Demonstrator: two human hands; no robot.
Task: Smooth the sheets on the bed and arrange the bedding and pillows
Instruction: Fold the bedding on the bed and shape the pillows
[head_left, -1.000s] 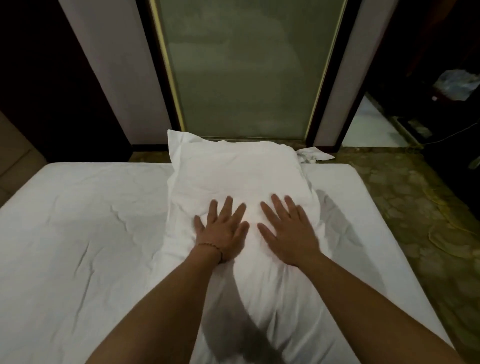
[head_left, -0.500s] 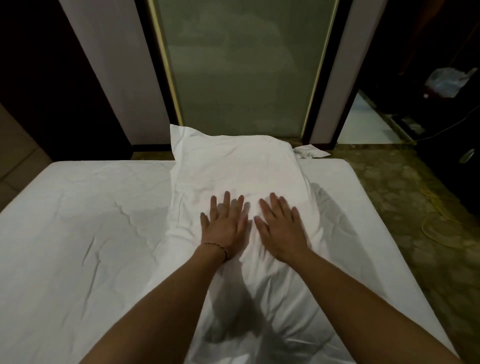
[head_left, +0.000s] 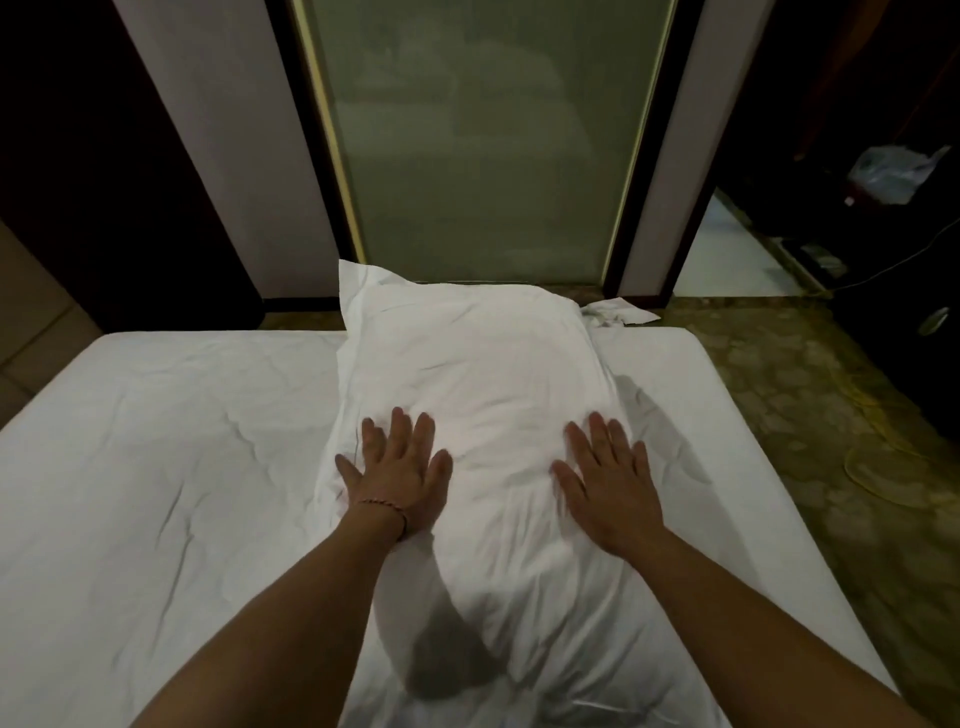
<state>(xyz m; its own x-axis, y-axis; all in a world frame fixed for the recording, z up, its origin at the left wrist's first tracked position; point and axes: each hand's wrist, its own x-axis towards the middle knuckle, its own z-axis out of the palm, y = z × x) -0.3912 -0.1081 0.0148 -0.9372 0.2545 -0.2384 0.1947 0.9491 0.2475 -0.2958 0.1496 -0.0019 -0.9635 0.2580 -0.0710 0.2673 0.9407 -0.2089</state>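
A white pillow (head_left: 478, 374) lies lengthwise on the white sheet (head_left: 171, 467) of the bed, running from the near edge to the far edge. My left hand (head_left: 400, 478) presses flat on the pillow's left side, fingers spread, a thin bracelet on the wrist. Flat on the pillow's right side rests my right hand (head_left: 608, 483), fingers straight. The two hands lie well apart. The sheet to the left of the pillow shows several creases.
Behind the bed stands a frosted glass panel (head_left: 483, 145) between pale wall strips. A crumpled white cloth (head_left: 618, 314) lies at the bed's far edge. Patterned floor (head_left: 810, 405) runs along the right side, with a plastic bag (head_left: 888, 174) in the dark corner.
Both hands were side by side at the pillow's middle; they have slid apart, left hand to the left edge and right hand to the right edge.
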